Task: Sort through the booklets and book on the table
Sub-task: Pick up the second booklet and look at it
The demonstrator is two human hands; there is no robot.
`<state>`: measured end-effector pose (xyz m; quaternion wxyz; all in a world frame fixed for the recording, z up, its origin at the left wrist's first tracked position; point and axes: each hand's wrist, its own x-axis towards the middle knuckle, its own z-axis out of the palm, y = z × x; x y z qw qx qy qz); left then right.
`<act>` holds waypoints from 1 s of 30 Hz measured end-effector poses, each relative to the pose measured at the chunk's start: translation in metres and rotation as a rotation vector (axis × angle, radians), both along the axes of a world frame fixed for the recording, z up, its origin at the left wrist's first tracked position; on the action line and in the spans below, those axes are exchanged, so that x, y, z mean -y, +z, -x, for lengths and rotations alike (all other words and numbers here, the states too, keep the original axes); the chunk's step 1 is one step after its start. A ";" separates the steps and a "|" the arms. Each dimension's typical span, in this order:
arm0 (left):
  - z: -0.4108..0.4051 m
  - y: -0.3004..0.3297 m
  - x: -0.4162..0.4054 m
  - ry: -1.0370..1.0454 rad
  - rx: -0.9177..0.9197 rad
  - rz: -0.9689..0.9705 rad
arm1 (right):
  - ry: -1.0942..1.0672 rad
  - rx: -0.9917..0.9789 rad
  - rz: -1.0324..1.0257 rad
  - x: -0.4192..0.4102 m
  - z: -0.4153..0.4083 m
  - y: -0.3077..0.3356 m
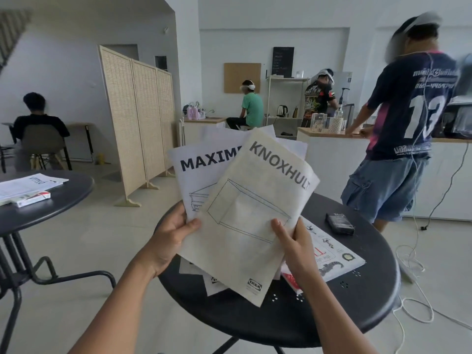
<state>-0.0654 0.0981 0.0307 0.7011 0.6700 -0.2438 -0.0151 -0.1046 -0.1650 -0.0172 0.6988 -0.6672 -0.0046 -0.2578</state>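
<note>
Both hands raised above round black table (357,302): left hand (168,238) grips MAXIMERA booklet (201,172), right hand (293,241) pinches KNOXHULT booklet (255,213). White book (334,256) lies flat underneath.

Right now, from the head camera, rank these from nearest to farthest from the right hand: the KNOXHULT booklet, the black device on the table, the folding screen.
1. KNOXHULT booklet: held by the right hand at its right edge.
2. Black device: lying on the round table, just right of the hand.
3. Folding screen: standing on the floor, far off to the left.
</note>
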 end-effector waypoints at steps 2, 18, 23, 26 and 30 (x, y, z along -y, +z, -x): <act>-0.002 0.007 0.002 0.065 0.045 -0.067 | -0.064 0.045 0.030 0.000 0.000 0.012; -0.003 0.030 0.034 0.422 0.142 -0.028 | -0.012 0.165 0.080 -0.022 -0.015 0.056; 0.002 0.032 0.036 0.468 0.249 0.037 | -0.086 0.216 0.113 -0.029 -0.012 0.062; -0.002 0.043 0.033 0.531 0.285 0.067 | -0.062 0.252 0.140 -0.033 -0.015 0.073; -0.010 0.024 0.028 0.547 0.166 -0.037 | 0.017 0.168 0.074 -0.038 -0.022 0.056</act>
